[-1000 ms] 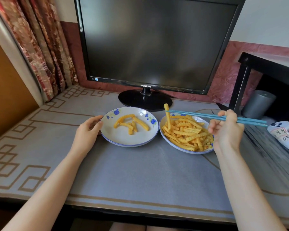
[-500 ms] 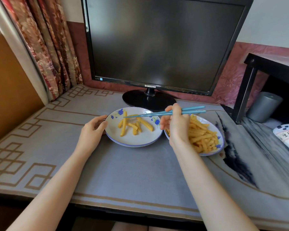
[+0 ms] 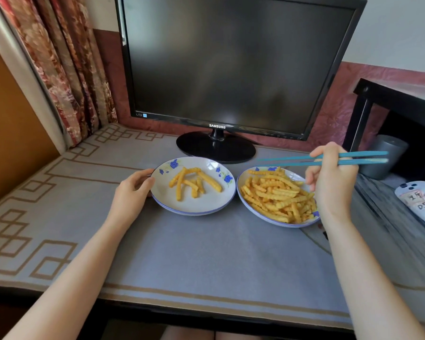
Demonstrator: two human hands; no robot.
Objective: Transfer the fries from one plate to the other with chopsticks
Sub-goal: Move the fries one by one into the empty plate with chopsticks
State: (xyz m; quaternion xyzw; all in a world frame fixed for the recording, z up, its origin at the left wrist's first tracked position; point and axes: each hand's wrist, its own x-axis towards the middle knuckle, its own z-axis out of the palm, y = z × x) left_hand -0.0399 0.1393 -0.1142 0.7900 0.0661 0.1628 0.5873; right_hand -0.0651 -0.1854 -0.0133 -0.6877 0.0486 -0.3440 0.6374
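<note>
In the upper left of the frame hangs a red flowered curtain (image 3: 66,69). Below it, a grey table mat with a tan key-pattern border (image 3: 206,253) covers the table.

Left of centre, the left hand (image 3: 133,190) rests at the rim of the near-empty white ceramic plate with blue flowers (image 3: 206,200), thumb and curled fingers pinching its left edge to steady it. On that plate lies a small scatter of crinkle-cut yellow fries (image 3: 194,182). Half a second ago the chopsticks were over this plate with a fry hanging from them. That fry now lies with the others, so one more transfer is done.

Behind the plates, at upper centre, stands a black flat-screen monitor (image 3: 231,65), dark.

Right of centre, touching or nearly touching its neighbour, the matching full white plate (image 3: 280,224) carries a thick heap of fries (image 3: 275,195). Most of the task's load is here, so I judge the job barely begun.

The right hand (image 3: 331,182) has swung back over this plate, fingers clamped round the pair of slim blue chopsticks (image 3: 290,164). The chopsticks lie nearly level above the plate's far edge. Their tips are slightly parted and hold nothing — ready, I think, to dip for the next fry.

At the far right stand a grey cylindrical cup (image 3: 380,158) and, lower, a white handheld controller with a paper label (image 3: 420,202).
</note>
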